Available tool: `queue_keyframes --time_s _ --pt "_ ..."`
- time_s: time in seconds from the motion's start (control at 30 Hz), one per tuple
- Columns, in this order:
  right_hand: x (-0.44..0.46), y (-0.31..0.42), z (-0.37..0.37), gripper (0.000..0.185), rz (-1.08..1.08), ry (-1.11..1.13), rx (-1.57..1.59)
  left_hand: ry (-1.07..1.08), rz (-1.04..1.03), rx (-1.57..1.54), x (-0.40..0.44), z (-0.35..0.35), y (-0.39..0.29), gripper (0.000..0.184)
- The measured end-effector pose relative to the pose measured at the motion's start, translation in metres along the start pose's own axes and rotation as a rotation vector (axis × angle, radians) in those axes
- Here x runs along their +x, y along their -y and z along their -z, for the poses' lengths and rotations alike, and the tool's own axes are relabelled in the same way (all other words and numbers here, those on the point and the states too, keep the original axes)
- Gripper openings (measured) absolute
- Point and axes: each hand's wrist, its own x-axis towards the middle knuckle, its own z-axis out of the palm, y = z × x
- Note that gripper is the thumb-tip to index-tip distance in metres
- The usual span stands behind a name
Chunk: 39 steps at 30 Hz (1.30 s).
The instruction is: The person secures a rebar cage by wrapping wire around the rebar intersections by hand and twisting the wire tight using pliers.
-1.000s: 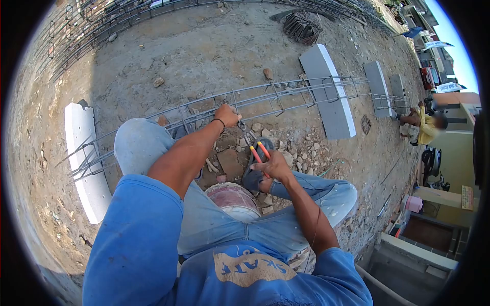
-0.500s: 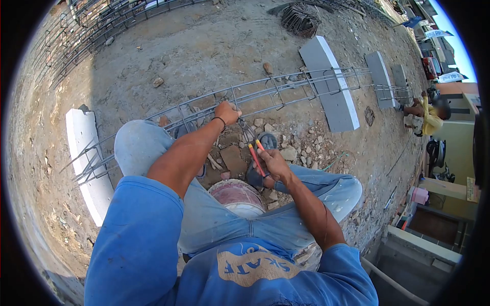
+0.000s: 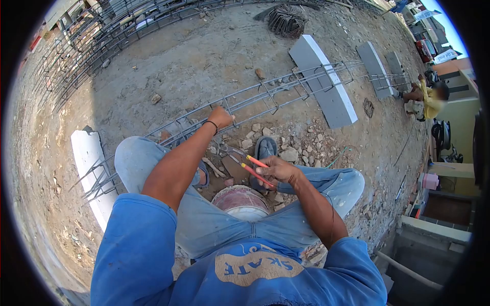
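My left hand (image 3: 221,118) is closed at the near side of a long rebar cage (image 3: 263,100), its fingers curled by a crossing stirrup. Whether a thin wire is also in those fingers is too small to tell. In my right hand (image 3: 279,171) is a pair of pliers (image 3: 250,166) with red and yellow handles spread apart. The pliers' metal head points left, below the cage and apart from it. Under the cage's right part lies a grey block with a white edge (image 3: 324,84); a white block (image 3: 92,171) lies under its left end.
Between my legs is a worn bucket (image 3: 240,201). Stone rubble (image 3: 298,143) lies around my sandalled foot (image 3: 266,148). More rebar cages (image 3: 102,38) lie at the upper left, near a dark bundle (image 3: 287,21). A person in yellow (image 3: 433,104) crouches at the cage's far end.
The pliers have moved down and left, away from my left hand and the cage, and their handles have opened wider. My left hand stays at the cage. The view has shifted slightly.
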Motion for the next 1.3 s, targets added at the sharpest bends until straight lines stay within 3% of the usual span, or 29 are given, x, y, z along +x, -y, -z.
queue_keyframes --time_s 0.03,0.1,0.17,0.23,0.27,0.3,0.33,0.4,0.5,0.53,0.6,0.63,0.7,0.77,0.83,0.87,0.93,0.97,1.0,1.03,1.1,1.13,1.17,1.2,1.23,1.27,1.3 --pt "0.0 0.002 0.005 0.03 0.015 0.001 0.005 -0.003 -0.006 0.014 -0.009 0.005 -0.012 0.041" --pt "0.001 0.003 0.011 0.03 0.137 -0.244 0.005 -0.308 0.065 -0.042 -0.037 0.003 -0.041 0.041" --pt "0.006 0.006 0.005 0.032 0.198 -0.339 -0.082 -0.341 0.159 -0.381 -0.068 -0.005 -0.063 0.043" --pt "0.012 0.004 -0.006 0.034 0.449 -0.812 -0.729 -0.082 0.277 -0.902 -0.106 -0.02 -0.084 0.059" --pt "0.011 0.005 -0.015 0.036 0.385 -0.924 -0.936 0.036 0.246 -0.995 -0.132 -0.02 -0.1 0.057" --pt "0.013 0.001 -0.021 0.036 0.404 -0.926 -0.92 0.157 0.215 -1.086 -0.155 -0.02 -0.112 0.055" --pt "0.015 -0.003 -0.027 0.038 0.399 -0.949 -1.016 0.148 0.211 -1.067 -0.162 -0.031 -0.105 0.055" --pt "0.012 -0.005 -0.043 0.046 0.391 -0.959 -1.139 0.053 0.052 -1.08 -0.172 -0.047 -0.093 0.037" --pt "0.016 -0.017 -0.054 0.047 0.569 -1.021 -1.212 -0.081 0.175 -0.986 -0.18 -0.04 -0.076 0.023" --pt "0.017 -0.017 -0.058 0.047 0.572 -1.021 -1.208 -0.083 0.175 -0.981 -0.184 -0.038 -0.073 0.023" --pt "0.02 -0.016 -0.065 0.059 0.267 -0.868 -0.814 -0.118 0.196 -0.971 -0.192 -0.033 -0.07 0.023" --pt "0.027 -0.023 -0.061 0.059 0.273 -0.869 -0.809 -0.122 0.193 -0.964 -0.195 -0.034 -0.066 0.023" --pt "0.039 -0.032 -0.057 0.061 0.098 -0.75 -0.492 -0.194 0.107 -0.841 -0.202 -0.039 -0.061 0.02" --pt "0.035 -0.029 -0.057 0.058 0.019 -0.692 -0.425 -0.24 0.101 -0.733 -0.205 -0.04 -0.056 0.028" --pt "0.035 -0.032 -0.055 0.055 -0.065 -0.632 -0.366 -0.278 0.041 -0.113 -0.214 -0.033 -0.057 0.04" --pt "0.044 -0.041 -0.049 0.05 -0.078 -0.641 -0.404 -0.282 0.043 -0.116 -0.212 -0.037 -0.047 0.04" --pt "0.043 -0.046 -0.042 0.046 -0.085 -0.65 -0.442 -0.523 -0.201 0.259 -0.195 -0.055 -0.014 0.045" --pt "0.039 -0.045 -0.038 0.043 -0.132 -0.545 -0.151 -0.526 -0.205 0.262 -0.191 -0.057 -0.01 0.045" --pt "0.035 -0.043 -0.037 0.04 -0.177 -0.433 0.143 -0.433 -0.098 0.019 -0.19 -0.058 -0.007 0.044" --pt "0.03 -0.043 -0.037 0.04 -0.171 -0.432 0.151 -0.333 0.011 -0.219 -0.19 -0.059 -0.004 0.043" --pt "0.023 -0.043 -0.037 0.033 -0.203 -0.361 0.249 -0.31 0.112 -0.328 -0.193 -0.068 -0.001 0.044" --pt "0.032 -0.047 -0.032 0.033 -0.197 -0.359 0.253 -0.291 0.214 -0.447 -0.191 -0.074 0.005 0.044" --pt "0.044 -0.05 -0.027 0.032 -0.21 -0.362 -0.328 -0.293 0.212 -0.441 -0.19 -0.077 0.013 0.044" --pt "0.052 -0.052 -0.023 0.031 -0.21 -0.35 -0.913 -0.362 0.037 -0.176 -0.183 -0.084 0.029 0.046" --pt "0.047 -0.048 -0.027 0.031 -0.205 -0.351 -0.915 -0.425 -0.136 0.088 -0.181 -0.084 0.031 0.048" --pt "0.04 -0.048 -0.031 0.029 -0.162 -0.375 -0.644 -0.427 -0.135 0.089 -0.18 -0.085 0.032 0.048" --pt "0.036 -0.051 -0.035 0.028 -0.121 -0.392 -0.369 -0.333 0.038 -0.268 -0.182 -0.086 0.031 0.047"
